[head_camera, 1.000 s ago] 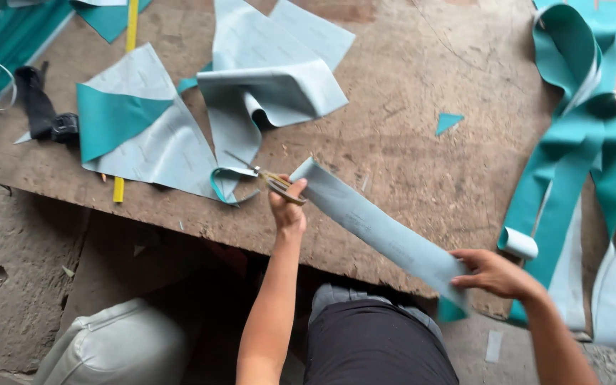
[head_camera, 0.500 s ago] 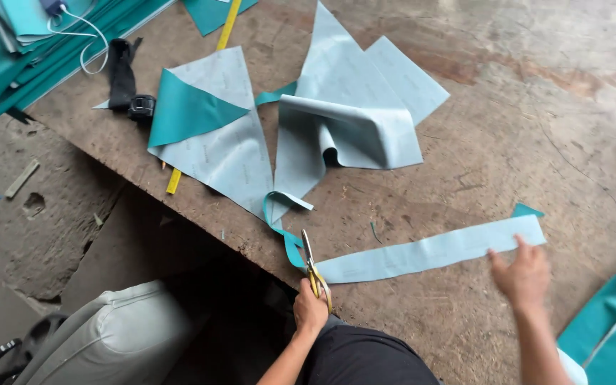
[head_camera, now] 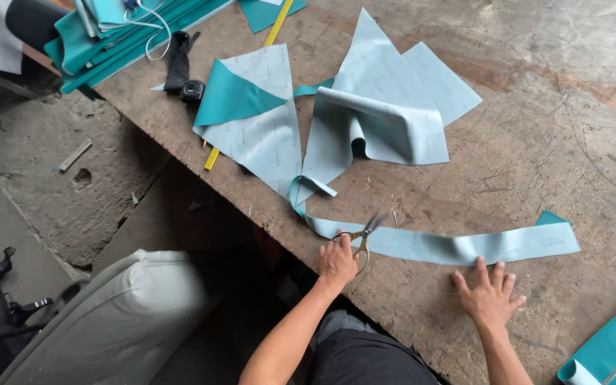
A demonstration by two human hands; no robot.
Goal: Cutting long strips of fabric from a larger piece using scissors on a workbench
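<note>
My left hand (head_camera: 338,262) grips a pair of scissors (head_camera: 362,237), their blades at the near edge of a long pale blue-grey strip (head_camera: 465,247) lying across the wooden table (head_camera: 550,128). My right hand (head_camera: 488,296) lies flat with fingers spread on the table just below the strip, fingertips at its edge. The strip's left end curls up into a larger folded sheet (head_camera: 379,128) of the same teal-backed material. A teal corner shows at the strip's right end.
More cut sheets, one with a teal flap (head_camera: 233,96), lie by a yellow ruler (head_camera: 212,158). Teal strips and a white cable (head_camera: 152,36) sit at the top left, a black strap (head_camera: 178,64) beside them. A grey cushion (head_camera: 122,321) lies on the floor below.
The view has shifted. The strip now lies flat on the table. My right hand has let go and pressed down beside it; my left hand brought the scissors to the strip.
</note>
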